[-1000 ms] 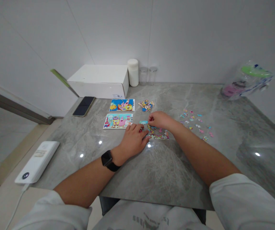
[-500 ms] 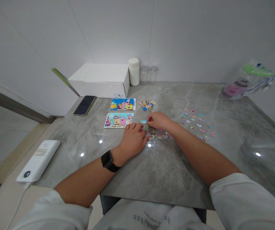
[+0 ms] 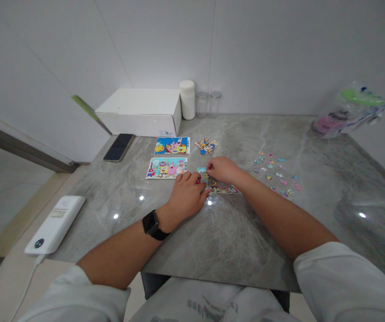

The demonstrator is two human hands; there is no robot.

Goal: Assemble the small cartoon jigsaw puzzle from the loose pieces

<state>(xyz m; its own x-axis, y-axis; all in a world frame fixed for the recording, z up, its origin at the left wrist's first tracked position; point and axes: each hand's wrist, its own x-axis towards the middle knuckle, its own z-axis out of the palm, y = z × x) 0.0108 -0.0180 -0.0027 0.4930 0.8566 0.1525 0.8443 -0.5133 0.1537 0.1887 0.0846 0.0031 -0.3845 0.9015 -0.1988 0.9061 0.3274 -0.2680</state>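
A small, partly built jigsaw puzzle lies on the grey marble table. My left hand, a black watch on its wrist, rests at the puzzle's left edge with fingers curled onto it. My right hand sits at the puzzle's top edge, fingers pinched together over a piece too small to make out. Two cartoon picture cards lie just left of the hands. A heap of loose pieces sits behind them. Scattered single pieces lie to the right.
A white box, a white jar and two clear jars stand at the back by the wall. A dark phone lies at the left, a white power bank with a cable at the left edge. A plastic bag sits back right.
Both hands stay at the puzzle with only slight finger shifts; the view has drifted a little.
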